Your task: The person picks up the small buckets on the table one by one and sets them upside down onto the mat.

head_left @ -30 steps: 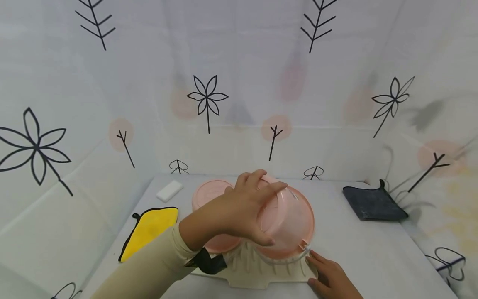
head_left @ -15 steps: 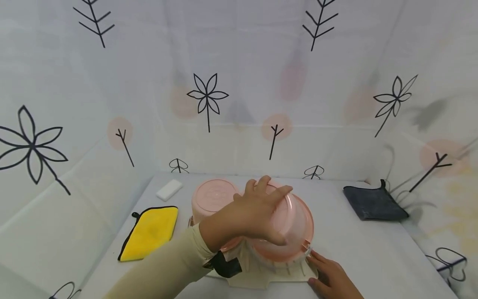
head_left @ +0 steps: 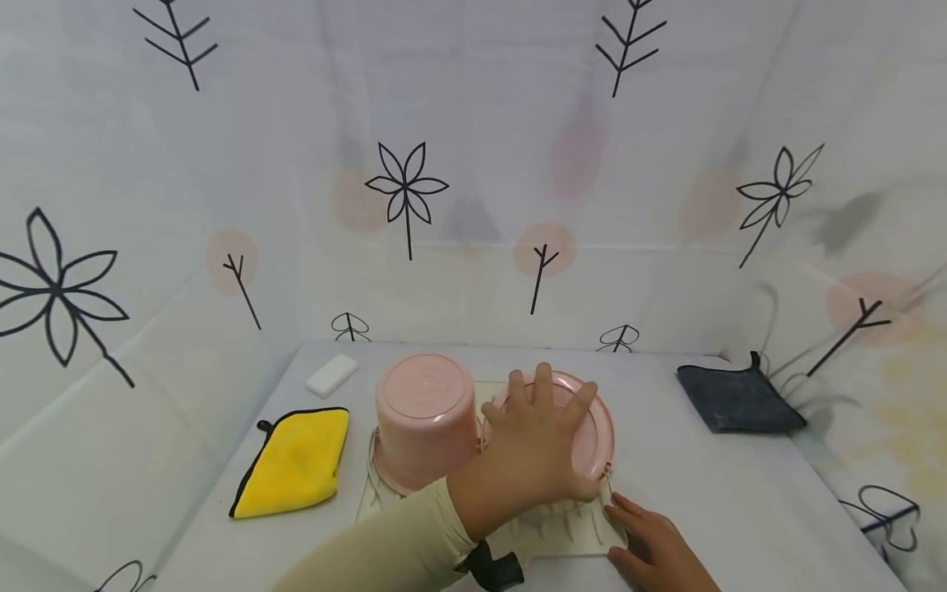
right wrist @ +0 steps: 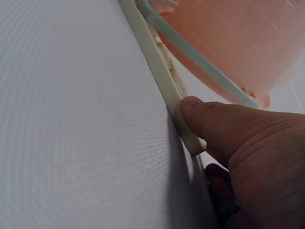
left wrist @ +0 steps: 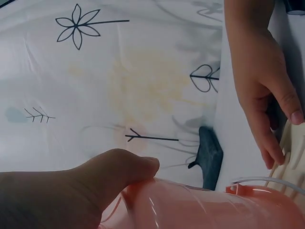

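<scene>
In the head view, my left hand [head_left: 528, 448] lies spread over the base of an upside-down pink bucket [head_left: 598, 436]. The left wrist view shows its thumb hooked over the base edge of this bucket [left wrist: 200, 207], gripping it. A pale handle [right wrist: 205, 64] runs along the bucket's rim in the right wrist view, above a cream ridged draining mat [right wrist: 159, 71]. My right hand [head_left: 662, 547] pinches the right front corner of this mat [head_left: 592, 534], thumb on its edge. A second pink bucket [head_left: 425, 419] stands upside down on the mat's left side.
Left of the mat lies a yellow cloth [head_left: 296, 460] with black edging, and behind it a white block [head_left: 332, 376]. A dark grey cloth [head_left: 740, 399] is at the back right. A patterned white sheet [head_left: 473, 205] hangs behind the white table [head_left: 688, 469].
My left hand has moved right and toward me, turning the tilted bucket further upside down over the mat. The left bucket has come into fuller view. My right hand has stayed at the mat corner.
</scene>
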Motion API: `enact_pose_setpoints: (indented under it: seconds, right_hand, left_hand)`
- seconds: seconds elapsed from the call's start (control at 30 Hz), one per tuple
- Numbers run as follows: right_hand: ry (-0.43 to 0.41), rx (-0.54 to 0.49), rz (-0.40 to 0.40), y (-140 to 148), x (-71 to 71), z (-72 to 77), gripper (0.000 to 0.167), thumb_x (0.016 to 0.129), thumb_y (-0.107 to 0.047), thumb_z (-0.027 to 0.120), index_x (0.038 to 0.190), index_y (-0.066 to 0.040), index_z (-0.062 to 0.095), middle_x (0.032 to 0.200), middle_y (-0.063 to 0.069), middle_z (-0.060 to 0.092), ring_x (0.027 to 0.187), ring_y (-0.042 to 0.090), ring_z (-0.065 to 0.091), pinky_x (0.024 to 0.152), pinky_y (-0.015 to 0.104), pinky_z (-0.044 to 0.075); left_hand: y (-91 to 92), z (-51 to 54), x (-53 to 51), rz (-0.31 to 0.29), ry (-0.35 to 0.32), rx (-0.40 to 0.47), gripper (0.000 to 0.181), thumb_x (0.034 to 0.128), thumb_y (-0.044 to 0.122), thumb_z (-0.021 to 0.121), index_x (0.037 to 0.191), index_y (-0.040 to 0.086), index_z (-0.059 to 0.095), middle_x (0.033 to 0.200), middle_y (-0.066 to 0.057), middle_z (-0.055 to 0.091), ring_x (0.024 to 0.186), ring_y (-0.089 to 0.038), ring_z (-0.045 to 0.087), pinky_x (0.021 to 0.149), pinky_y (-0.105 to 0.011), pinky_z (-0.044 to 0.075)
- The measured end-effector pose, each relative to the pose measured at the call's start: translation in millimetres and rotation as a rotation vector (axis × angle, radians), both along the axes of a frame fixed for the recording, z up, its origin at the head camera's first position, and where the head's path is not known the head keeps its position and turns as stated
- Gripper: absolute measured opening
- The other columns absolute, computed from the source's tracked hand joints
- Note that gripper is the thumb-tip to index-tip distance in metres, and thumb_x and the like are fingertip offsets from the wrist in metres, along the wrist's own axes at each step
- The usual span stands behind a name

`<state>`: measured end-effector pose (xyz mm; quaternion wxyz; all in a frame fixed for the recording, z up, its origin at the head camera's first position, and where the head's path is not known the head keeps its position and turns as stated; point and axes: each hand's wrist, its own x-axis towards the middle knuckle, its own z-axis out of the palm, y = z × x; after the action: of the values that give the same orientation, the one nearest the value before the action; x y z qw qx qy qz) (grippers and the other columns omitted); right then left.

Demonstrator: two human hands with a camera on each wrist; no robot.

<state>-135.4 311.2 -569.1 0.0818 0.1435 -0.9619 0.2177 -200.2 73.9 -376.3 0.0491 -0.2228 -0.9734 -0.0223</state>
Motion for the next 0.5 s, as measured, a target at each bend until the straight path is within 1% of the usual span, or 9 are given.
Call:
enact_pose_setpoints:
  seconds: [0.1, 0.17, 0.3, 0.37, 0.4, 0.5]
  right_hand:
    - [-0.064, 0.01, 0.017, 0.2, -2.9, 1.4, 0.061, 0.086, -0.043, 0.083, 0.135, -0.009, 0.07, 0.146, 0.017, 0.063, 0.121, 0.039, 0.064, 0.092, 0.055, 0.055]
    - [-0.071, 0.019, 0.03, 1.4, -5.0, 1.3, 0.061, 0.087, -0.044, 0.082, 0.135, -0.008, 0.069, 0.146, 0.017, 0.063, 0.121, 0.04, 0.064, 0.092, 0.056, 0.055]
    - [0.011, 0.036, 0.052, 4.2, -5.8, -0.9, 0.059, 0.085, -0.041, 0.084, 0.132, -0.008, 0.071, 0.141, 0.018, 0.066, 0.118, 0.033, 0.066, 0.088, 0.052, 0.056]
    - [0.047, 0.033, 0.053, 4.1, -5.3, -1.6, 0.058, 0.084, -0.04, 0.085, 0.131, -0.008, 0.072, 0.14, 0.018, 0.067, 0.117, 0.031, 0.067, 0.087, 0.05, 0.057]
    - [0.045, 0.03, 0.05, 3.6, -4.8, -1.2, 0.059, 0.084, -0.041, 0.085, 0.131, -0.008, 0.072, 0.14, 0.018, 0.067, 0.117, 0.031, 0.067, 0.087, 0.05, 0.056]
    - [-0.041, 0.01, 0.033, 0.8, -3.5, 3.7, 0.061, 0.085, -0.043, 0.084, 0.134, -0.008, 0.07, 0.144, 0.017, 0.064, 0.121, 0.037, 0.065, 0.092, 0.055, 0.055]
  left_hand:
    - [2.4, -1.4, -6.2, 0.017, -0.021, 0.025, 0.126, 0.0614, 0.084, 0.079, 0.163, 0.057, 0.008, 0.172, -0.01, 0.018, 0.154, -0.045, 0.025, 0.097, -0.075, 0.045]
    - [4.6, -1.8, -11.3, 0.025, -0.03, 0.049, 0.125, 0.0631, 0.083, 0.078, 0.163, 0.056, 0.009, 0.172, -0.01, 0.018, 0.154, -0.045, 0.025, 0.096, -0.075, 0.045]
    - [11.5, -3.6, -20.8, 0.045, -0.047, 0.085, 0.122, 0.0646, 0.082, 0.079, 0.163, 0.055, 0.012, 0.173, -0.009, 0.018, 0.155, -0.045, 0.024, 0.097, -0.077, 0.044]
    - [15.1, -4.7, -24.3, 0.056, -0.046, 0.078, 0.122, 0.0643, 0.083, 0.078, 0.163, 0.055, 0.013, 0.174, -0.009, 0.017, 0.156, -0.045, 0.023, 0.097, -0.077, 0.044]
    - [17.0, -5.0, -25.5, 0.061, -0.049, 0.075, 0.122, 0.0644, 0.083, 0.078, 0.164, 0.055, 0.012, 0.174, -0.009, 0.016, 0.156, -0.045, 0.022, 0.097, -0.077, 0.043]
    - [22.6, -8.2, -27.8, 0.065, -0.043, 0.071, 0.122, 0.0661, 0.082, 0.077, 0.164, 0.053, 0.011, 0.175, -0.009, 0.014, 0.158, -0.045, 0.019, 0.101, -0.076, 0.042]
